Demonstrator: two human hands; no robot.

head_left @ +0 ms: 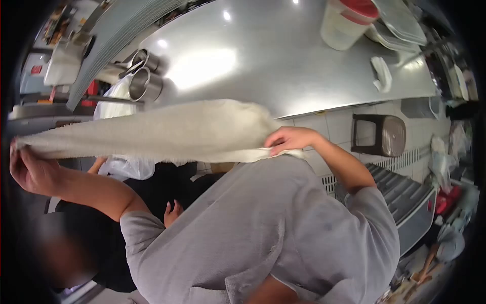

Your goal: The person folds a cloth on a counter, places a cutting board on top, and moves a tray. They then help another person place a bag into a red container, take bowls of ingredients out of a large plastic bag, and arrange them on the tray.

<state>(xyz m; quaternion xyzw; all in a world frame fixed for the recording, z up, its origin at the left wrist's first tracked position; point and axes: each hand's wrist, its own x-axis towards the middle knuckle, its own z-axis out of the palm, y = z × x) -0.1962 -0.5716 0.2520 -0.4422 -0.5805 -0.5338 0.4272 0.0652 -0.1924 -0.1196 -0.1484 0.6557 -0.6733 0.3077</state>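
A long cream cloth (167,129) with a frayed edge stretches across the front of my body, at the near edge of the metal table. At the far left my left hand (33,169) pinches one end of it with the arm extended. My right hand (291,139) is closed on the other end, close to my grey shirt; the cloth bunches and folds there. Part of the right fingers is hidden by the fabric.
On the metal table (268,55) stand steel pots (146,85), a red-lidded container (347,25) and a crumpled white cloth (382,74). A brown stool (379,135) is on the tiled floor at right. A person in black (111,228) is close at left, beside a plastic bag (134,167).
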